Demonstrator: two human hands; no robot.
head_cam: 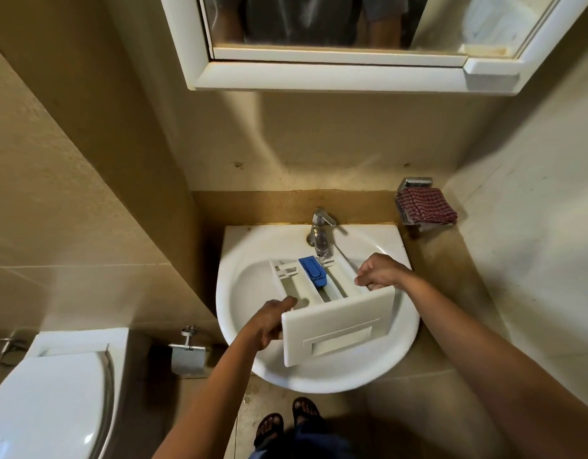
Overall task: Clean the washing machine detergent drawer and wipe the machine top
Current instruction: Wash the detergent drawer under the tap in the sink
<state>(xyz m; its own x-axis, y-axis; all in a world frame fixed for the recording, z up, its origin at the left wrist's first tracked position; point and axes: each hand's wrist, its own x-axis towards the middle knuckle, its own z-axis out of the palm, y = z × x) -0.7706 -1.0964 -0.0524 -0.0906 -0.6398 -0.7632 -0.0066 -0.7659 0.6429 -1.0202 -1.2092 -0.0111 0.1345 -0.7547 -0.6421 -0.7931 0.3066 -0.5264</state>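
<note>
Detergent drawer (pixel 339 326) held over sink (pixel 249 286), open compartments up, back end under tap (pixel 321 233), probably positioned for rinsing. Left hand (pixel 269 321) grips the left edge by the front panel. Right hand (pixel 380 271) curls round the right wall, steadying it.

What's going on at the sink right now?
A person holds the detergent drawer over the sink: left hand gripping its left edge, right hand its right side. The drawer's far end, by the blue insert, sits under the faucet. I can't tell whether water runs.
</note>
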